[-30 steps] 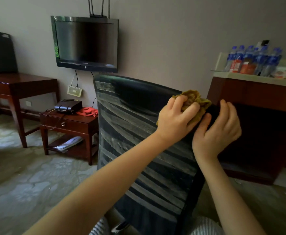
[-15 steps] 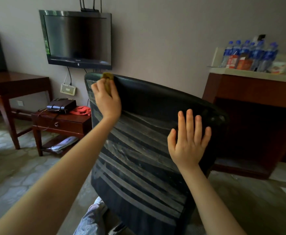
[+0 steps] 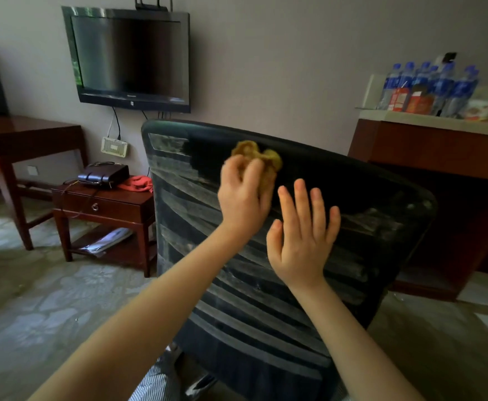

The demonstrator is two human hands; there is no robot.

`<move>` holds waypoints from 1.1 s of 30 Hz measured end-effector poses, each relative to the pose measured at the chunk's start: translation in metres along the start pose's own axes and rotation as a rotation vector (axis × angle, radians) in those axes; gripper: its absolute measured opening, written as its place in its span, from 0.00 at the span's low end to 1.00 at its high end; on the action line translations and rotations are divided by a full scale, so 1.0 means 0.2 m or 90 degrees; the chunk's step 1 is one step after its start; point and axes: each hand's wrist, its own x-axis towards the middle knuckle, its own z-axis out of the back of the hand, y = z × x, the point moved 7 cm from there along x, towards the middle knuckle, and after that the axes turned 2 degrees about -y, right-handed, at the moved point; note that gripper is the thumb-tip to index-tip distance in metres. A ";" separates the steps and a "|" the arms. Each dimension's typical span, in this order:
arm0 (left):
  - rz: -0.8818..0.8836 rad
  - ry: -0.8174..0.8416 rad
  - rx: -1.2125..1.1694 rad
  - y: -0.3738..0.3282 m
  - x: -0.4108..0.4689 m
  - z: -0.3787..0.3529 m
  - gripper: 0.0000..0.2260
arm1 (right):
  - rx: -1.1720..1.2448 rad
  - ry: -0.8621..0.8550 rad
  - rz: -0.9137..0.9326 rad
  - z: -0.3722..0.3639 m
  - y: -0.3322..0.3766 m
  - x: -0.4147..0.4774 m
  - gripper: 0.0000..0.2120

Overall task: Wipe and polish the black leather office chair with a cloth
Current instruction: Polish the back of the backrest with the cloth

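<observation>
The black leather office chair [image 3: 361, 204] stands with its backrest toward me, its ribbed rear face streaked with pale dust. My left hand [image 3: 244, 198] grips a crumpled yellow-brown cloth [image 3: 261, 160] and presses it against the upper middle of the backrest, just below the top edge. My right hand [image 3: 303, 241] lies flat on the backrest with fingers straight and spread, right beside and slightly below the left hand. The chair's seat and base are hidden behind the backrest.
A wall-mounted TV [image 3: 129, 57] hangs at the back left. Below it stands a small wooden side table [image 3: 106, 209] with a black bag [image 3: 103, 175] and a red item. A wooden counter [image 3: 433, 151] with several water bottles [image 3: 431, 85] is at the right. A desk [image 3: 25, 137] stands far left.
My left hand slid the cloth from the backrest's top left corner rightward to the upper middle. My right hand stayed flat on the backrest.
</observation>
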 end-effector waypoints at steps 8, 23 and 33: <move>-0.134 0.007 0.079 0.03 0.05 0.01 0.07 | -0.056 0.061 0.077 -0.16 -0.21 -0.10 0.26; 0.395 -0.103 0.068 0.62 0.12 0.28 0.15 | -0.048 0.052 0.060 -0.16 -0.35 -0.13 0.26; -0.182 0.059 0.109 -0.02 -0.04 0.03 0.06 | -0.005 0.059 -0.074 -0.09 -0.42 -0.10 0.22</move>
